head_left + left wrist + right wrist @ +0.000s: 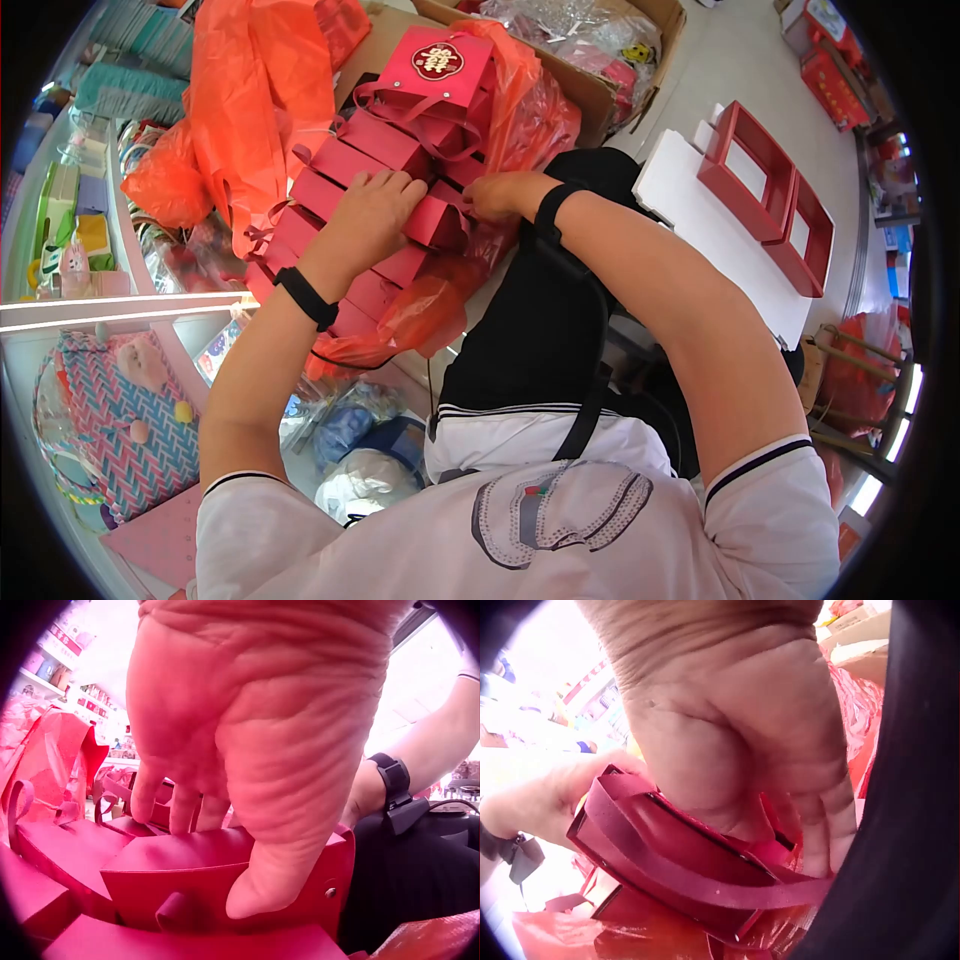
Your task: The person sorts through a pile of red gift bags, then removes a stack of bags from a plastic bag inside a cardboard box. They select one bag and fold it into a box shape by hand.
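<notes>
My left hand (pixel 368 222) grips a red gift box (pixel 436 220) from above. In the left wrist view its thumb presses the near side of the box (pixel 202 889), while the fingers reach over to the far side. At the other end of the same box is my right hand (pixel 503 195), its fingers bent around that end. Seen from the right wrist, a dark red ribbon handle (pixel 682 874) loops across the box, and the right thumb goes behind its edge. Similar red boxes (pixel 345 160) stand packed in rows around it, inside an orange-red plastic bag (pixel 430 310).
One red box with a gold emblem (pixel 438 60) sits on top at the back. Behind are large orange bags (pixel 260 90) and a cardboard carton (pixel 570 75) holding clear plastic. Red frame-like trays (pixel 750 170) lie on a white board (pixel 690 215) to the right. Shelves with goods line the left.
</notes>
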The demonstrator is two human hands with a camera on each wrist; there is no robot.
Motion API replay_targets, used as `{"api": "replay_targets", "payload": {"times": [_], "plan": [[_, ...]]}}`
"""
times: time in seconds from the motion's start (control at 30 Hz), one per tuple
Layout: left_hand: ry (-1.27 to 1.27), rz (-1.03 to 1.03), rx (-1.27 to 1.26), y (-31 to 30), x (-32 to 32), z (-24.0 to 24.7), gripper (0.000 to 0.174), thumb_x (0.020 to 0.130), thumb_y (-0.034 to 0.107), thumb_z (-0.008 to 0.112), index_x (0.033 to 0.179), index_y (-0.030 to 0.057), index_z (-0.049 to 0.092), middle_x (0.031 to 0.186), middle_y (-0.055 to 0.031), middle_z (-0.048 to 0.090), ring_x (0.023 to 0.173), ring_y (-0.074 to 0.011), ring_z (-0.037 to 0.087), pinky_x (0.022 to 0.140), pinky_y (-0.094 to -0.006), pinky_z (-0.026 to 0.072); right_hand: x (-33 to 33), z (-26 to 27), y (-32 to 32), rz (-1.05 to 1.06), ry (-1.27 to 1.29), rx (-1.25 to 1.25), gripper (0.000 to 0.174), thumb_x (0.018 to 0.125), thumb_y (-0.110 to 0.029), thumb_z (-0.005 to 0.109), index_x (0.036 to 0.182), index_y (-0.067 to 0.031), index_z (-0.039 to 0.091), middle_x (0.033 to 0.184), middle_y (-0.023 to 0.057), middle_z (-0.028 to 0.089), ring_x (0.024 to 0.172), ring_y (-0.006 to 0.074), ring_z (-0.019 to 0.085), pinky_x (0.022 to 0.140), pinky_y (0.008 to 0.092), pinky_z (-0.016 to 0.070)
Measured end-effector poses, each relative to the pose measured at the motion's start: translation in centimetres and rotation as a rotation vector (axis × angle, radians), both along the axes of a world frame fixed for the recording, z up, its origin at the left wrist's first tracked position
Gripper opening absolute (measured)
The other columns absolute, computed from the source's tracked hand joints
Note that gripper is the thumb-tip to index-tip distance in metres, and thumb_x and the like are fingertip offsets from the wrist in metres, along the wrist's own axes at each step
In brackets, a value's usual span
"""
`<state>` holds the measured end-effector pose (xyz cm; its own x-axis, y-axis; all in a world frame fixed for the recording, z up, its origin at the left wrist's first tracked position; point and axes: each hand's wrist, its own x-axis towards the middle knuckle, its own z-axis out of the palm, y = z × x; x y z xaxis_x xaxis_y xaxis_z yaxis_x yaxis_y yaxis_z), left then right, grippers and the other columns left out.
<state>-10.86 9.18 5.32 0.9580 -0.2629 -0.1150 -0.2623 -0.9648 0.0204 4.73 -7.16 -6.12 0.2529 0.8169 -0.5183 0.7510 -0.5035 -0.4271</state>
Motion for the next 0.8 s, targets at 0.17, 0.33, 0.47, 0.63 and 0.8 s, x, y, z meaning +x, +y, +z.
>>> {"api": "replay_targets", "payload": {"times": [0.17, 0.33, 0.47, 0.63, 0.8], "plan": [[0.026, 0.081, -0.003, -0.4, 0.0, 0.6, 0.065, 0.064, 0.009, 0.079, 0.125, 0.0070, 0.056, 0.116, -0.0114, 0.060, 0.115, -0.0318, 0.059, 0.095, -0.0444, 0.0477, -0.5, -1.0, 0.7, 0.039, -0.075, 0.044, 0.036, 0.090, -0.018, 0.058, 0.120, -0.0070, 0.075, 0.121, 0.0181, 0.073, 0.110, 0.0377, 0.070, 0.089, 0.0486, 0.0564], [0.020, 0.073, -0.003, -0.3, -0.3, 0.7, 0.067, 0.066, 0.008, 0.078, 0.129, 0.0068, 0.056, 0.115, -0.0110, 0.059, 0.116, -0.0319, 0.059, 0.092, -0.0439, 0.0497, -0.5, 0.4, 0.4, 0.150, -0.151, -0.192, 0.032, 0.088, -0.020, 0.064, 0.114, -0.0083, 0.077, 0.116, 0.0167, 0.074, 0.109, 0.0358, 0.071, 0.089, 0.0493, 0.0570], [0.034, 0.027, 0.039, -0.3, 0.0, -1.2, 0.064, 0.069, 0.003, 0.075, 0.130, 0.0065, 0.057, 0.116, -0.0111, 0.059, 0.116, -0.0321, 0.058, 0.091, -0.0432, 0.0504, -0.3, 2.2, -0.9, 0.170, -0.195, -0.164, 0.029, 0.085, -0.017, 0.066, 0.110, -0.0085, 0.079, 0.112, 0.0163, 0.075, 0.106, 0.0346, 0.072, 0.088, 0.0484, 0.0573], [0.050, -0.042, 0.112, -0.3, 0.0, -4.4, 0.062, 0.074, 0.002, 0.070, 0.134, 0.0051, 0.056, 0.120, -0.0122, 0.059, 0.119, -0.0334, 0.058, 0.096, -0.0441, 0.0498, -0.5, 9.9, -3.6, 0.204, -0.255, -0.038, 0.030, 0.084, -0.026, 0.068, 0.100, -0.0028, 0.077, 0.100, 0.0198, 0.075, 0.099, 0.0402, 0.071, 0.086, 0.0475, 0.0566], [0.066, -0.111, -0.036, 1.5, 0.3, -5.4, 0.061, 0.086, 0.023, 0.067, 0.142, 0.0026, 0.053, 0.136, -0.0167, 0.058, 0.127, -0.0362, 0.055, 0.107, -0.0462, 0.0450, 0.5, 13.0, -5.5, 0.160, -0.461, -0.056, 0.030, 0.086, -0.030, 0.067, 0.097, -0.0048, 0.078, 0.097, 0.0175, 0.076, 0.096, 0.0353, 0.073, 0.082, 0.0482, 0.0578]]}}
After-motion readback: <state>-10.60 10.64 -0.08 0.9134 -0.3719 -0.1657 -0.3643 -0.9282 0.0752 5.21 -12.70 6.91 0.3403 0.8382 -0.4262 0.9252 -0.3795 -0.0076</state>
